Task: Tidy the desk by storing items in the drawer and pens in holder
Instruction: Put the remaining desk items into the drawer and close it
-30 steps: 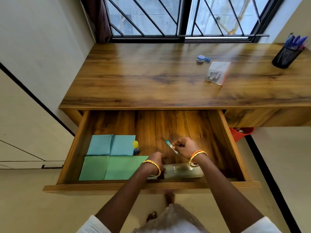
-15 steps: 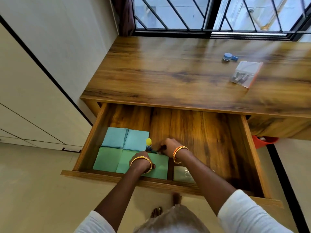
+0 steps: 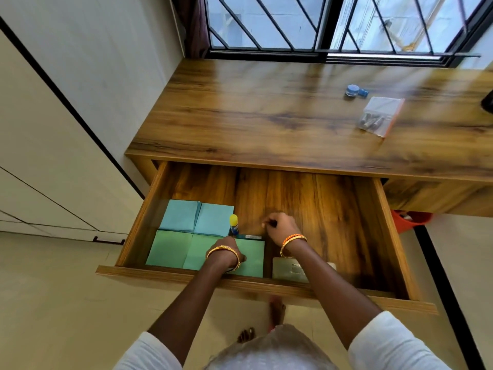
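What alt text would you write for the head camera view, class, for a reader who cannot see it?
Both hands reach into an open wooden drawer: the left hand rests on green paper pads, the right hand hovers near a yellow-capped glue stick. On the desk above lie a small blue jar and a clear packet.

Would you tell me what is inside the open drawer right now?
Blue and green paper pads, a glue stick, a small pen-like item, and a pouch partly hidden under the right forearm.
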